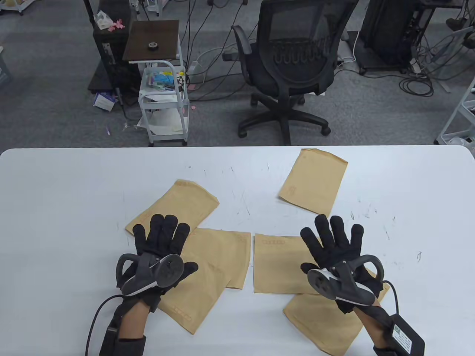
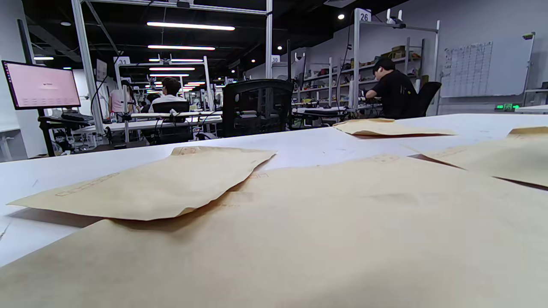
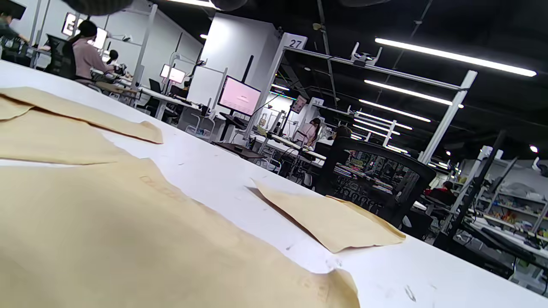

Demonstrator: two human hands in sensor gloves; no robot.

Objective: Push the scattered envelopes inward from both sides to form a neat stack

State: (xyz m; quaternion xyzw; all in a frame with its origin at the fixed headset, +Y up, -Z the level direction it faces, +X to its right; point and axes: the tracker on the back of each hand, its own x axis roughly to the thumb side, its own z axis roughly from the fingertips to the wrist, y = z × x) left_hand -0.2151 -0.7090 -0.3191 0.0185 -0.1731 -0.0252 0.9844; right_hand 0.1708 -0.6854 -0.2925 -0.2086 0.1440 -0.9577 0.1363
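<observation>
The left hand [image 1: 159, 246] lies flat with fingers spread, covering the near corner of the far-left envelope [image 1: 174, 207] and the edge of the one below it [image 1: 207, 274]; how the two overlap under the glove cannot be made out. The right hand [image 1: 334, 246] is likewise flat and splayed, grasping nothing, its palm over the right part of the middle envelope [image 1: 278, 267]. Its wrist and tracker hide much of the nearest envelope [image 1: 319, 326], which is also cut off at the bottom edge of the table view. Neither wrist view shows fingers clearly; both look low across brown paper.

Five envelopes lie scattered on the white counter [image 1: 55, 207]: two overlapping on the left, two overlapping on the right, and a fifth [image 1: 313, 181] alone near the far edge, apart from the rest. Beyond the counter stand a black office chair [image 1: 293, 70] and a small white cart [image 1: 163, 92].
</observation>
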